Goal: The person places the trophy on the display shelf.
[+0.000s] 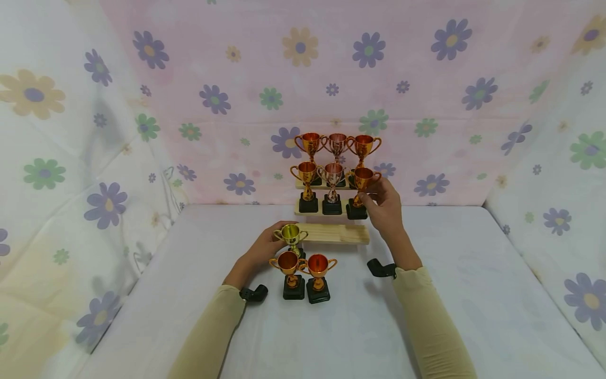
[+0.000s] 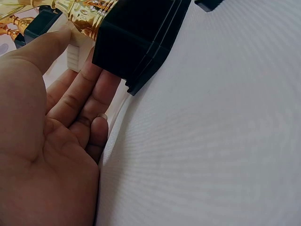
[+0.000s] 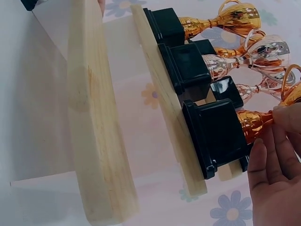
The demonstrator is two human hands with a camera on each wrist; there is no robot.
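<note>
My right hand [image 1: 385, 208] pinches the stem of a bronze-coloured trophy cup [image 1: 363, 179] at the right end of the middle step. In the right wrist view its black base [image 3: 218, 136] is at the wooden step [image 3: 162, 94], beside the silver trophy [image 1: 333, 176]. A gold trophy [image 1: 306, 176] stands left of that one. My left hand [image 1: 260, 250] holds the left end of the lowest wooden step [image 1: 336, 234], thumb and fingers on either side of the wood [image 2: 77, 54]. A yellow-gold trophy [image 1: 292, 237] stands close in front of that hand.
Behind, the top step bears a row of gold, silver and bronze trophies [image 1: 337, 143]. Two more bronze-coloured trophies, one left [image 1: 292, 281] and one right [image 1: 318, 284], stand on the white tabletop [image 1: 473, 289] between my forearms. Flowered cloth [image 1: 236, 63] encloses the back and sides.
</note>
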